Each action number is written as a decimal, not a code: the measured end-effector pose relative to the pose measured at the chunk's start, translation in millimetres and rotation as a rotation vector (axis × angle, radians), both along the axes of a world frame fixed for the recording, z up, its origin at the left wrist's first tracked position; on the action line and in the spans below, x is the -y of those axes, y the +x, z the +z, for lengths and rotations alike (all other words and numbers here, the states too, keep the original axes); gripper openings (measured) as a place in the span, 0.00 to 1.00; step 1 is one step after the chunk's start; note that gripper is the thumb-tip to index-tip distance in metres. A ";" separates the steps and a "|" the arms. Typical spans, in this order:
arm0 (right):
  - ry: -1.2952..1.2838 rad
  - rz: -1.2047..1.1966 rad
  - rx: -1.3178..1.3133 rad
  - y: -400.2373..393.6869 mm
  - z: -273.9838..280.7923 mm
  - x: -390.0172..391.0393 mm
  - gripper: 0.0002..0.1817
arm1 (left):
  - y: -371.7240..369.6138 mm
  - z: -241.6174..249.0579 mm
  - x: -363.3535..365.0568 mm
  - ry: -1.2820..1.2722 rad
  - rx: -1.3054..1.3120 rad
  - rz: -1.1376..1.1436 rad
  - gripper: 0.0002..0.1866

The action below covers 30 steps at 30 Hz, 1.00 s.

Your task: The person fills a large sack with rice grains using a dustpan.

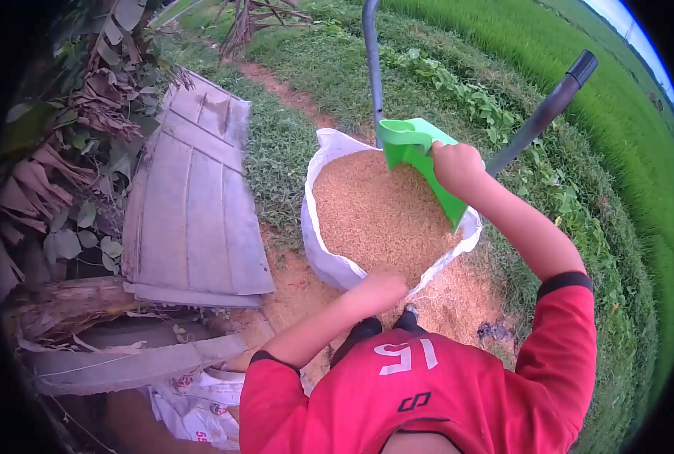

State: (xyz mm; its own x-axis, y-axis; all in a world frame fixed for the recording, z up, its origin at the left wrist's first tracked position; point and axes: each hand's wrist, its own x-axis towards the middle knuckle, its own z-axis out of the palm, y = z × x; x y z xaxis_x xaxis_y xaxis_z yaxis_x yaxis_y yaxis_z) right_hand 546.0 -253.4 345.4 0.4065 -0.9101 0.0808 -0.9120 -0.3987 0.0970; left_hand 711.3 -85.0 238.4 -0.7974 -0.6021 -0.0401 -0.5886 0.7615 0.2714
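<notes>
A large white woven sack (323, 253) stands wide open in front of me, filled close to its rim with loose tan rice husks or grain (378, 212). My right hand (458, 168) is closed around the handle of a green plastic dustpan (437, 181). The dustpan is tilted over the right side of the sack, its lower edge near the rim. At the near rim, my left hand (385, 288) is closed on the sack's edge, though its fingertips are partly hidden.
Behind the sack rise two grey metal handles (373, 68), the right one with a dark grip. Wooden boards (197, 197) lean at left above a concrete ledge (140, 367). Printed white sacks (201, 408) lie below. Spilled husks (465, 303) cover the ground around my feet; grass grows beyond.
</notes>
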 end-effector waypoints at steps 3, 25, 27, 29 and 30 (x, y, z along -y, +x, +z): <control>-0.018 0.009 0.061 -0.4 13.1 -2.6 0.09 | 1.1 0.3 -0.6 0.041 0.004 -0.027 0.03; -0.041 -0.066 0.427 -44.6 26.5 8.2 0.20 | -8.5 0.2 -19.5 0.029 -0.016 0.318 0.03; 0.126 0.027 0.840 -58.9 11.2 19.7 0.23 | -9.7 8.7 -31.5 0.065 -0.008 0.407 0.06; 0.417 -0.035 1.101 -49.5 15.5 5.8 0.23 | -8.3 3.9 -45.4 0.063 -0.217 0.509 0.08; 0.563 -0.032 1.291 -43.0 5.4 2.9 0.22 | -6.7 1.9 -55.8 0.056 -0.422 0.543 0.10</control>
State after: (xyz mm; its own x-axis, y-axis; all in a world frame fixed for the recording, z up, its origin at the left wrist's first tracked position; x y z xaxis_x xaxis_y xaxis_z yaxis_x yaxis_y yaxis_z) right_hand 502.9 -256.3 350.8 0.3059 -0.9521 0.0027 -0.2438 -0.0811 -0.9664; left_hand 704.7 -29.3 240.3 -0.3381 -0.9265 0.1649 -0.7182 0.3673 0.5911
